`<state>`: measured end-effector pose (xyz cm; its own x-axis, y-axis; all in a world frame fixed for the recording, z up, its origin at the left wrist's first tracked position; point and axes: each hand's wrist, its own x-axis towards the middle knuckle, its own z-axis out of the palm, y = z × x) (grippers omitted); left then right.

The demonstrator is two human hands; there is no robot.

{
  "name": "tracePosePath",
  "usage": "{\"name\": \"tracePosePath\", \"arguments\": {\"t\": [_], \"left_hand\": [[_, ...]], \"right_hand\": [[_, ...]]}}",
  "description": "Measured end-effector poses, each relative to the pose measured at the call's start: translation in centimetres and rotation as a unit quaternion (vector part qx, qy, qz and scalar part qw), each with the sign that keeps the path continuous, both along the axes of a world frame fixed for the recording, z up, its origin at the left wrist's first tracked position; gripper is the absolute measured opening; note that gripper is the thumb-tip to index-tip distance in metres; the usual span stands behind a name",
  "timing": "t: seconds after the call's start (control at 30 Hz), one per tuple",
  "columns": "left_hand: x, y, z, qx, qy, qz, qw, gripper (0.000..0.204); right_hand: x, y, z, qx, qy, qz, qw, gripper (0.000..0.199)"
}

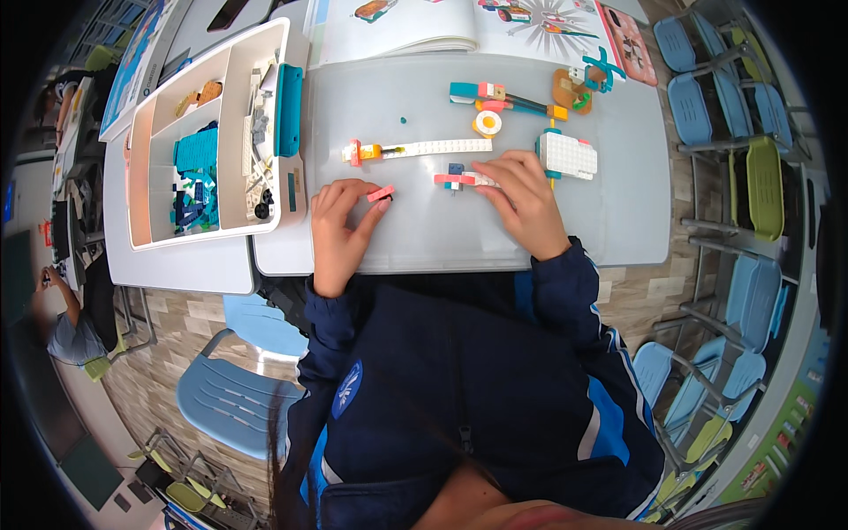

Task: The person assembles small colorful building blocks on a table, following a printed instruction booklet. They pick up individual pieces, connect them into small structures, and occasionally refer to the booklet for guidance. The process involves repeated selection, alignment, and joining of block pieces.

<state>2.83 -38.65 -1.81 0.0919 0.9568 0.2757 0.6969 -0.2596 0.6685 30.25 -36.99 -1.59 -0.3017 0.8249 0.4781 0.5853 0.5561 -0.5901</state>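
Observation:
Between the thumb and fingers of my left hand (340, 221) is a small pink brick (381, 193), with something dark at its underside. My right hand (523, 196) pinches the white end of a small brick assembly (455, 179) made of pink, blue and white pieces. Just beyond both hands lies a long white studded beam (437, 148) with yellow and pink pieces at its left end. A white block model (567, 154) with teal parts sits right of my right hand. Farther back are a round white-and-yellow piece (487, 124) and a dark bar (521, 106) with teal and pink pieces.
A white sorting box (141, 181) with loose bricks in compartments stands at the left. An open booklet (402, 31) lies at the back. At the back right are a brown-and-teal model (574, 91) and a pink patterned case (632, 49). A tiny teal piece (403, 120) lies mid-table.

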Motion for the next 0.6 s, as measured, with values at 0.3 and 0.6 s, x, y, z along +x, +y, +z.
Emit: {"name": "tracePosePath", "arguments": {"t": [0.3,0.6], "left_hand": [[0.1,0.1,0.2,-0.010,-0.003,0.002,1.000,0.018],[0.2,0.1,0.1,-0.010,-0.012,0.002,1.000,0.018]], "right_hand": [[-0.5,-0.7,-0.1,-0.181,0.312,-0.056,0.931,0.028],[0.4,-0.9,-1.4,-0.207,0.389,-0.068,0.895,0.015]]}}
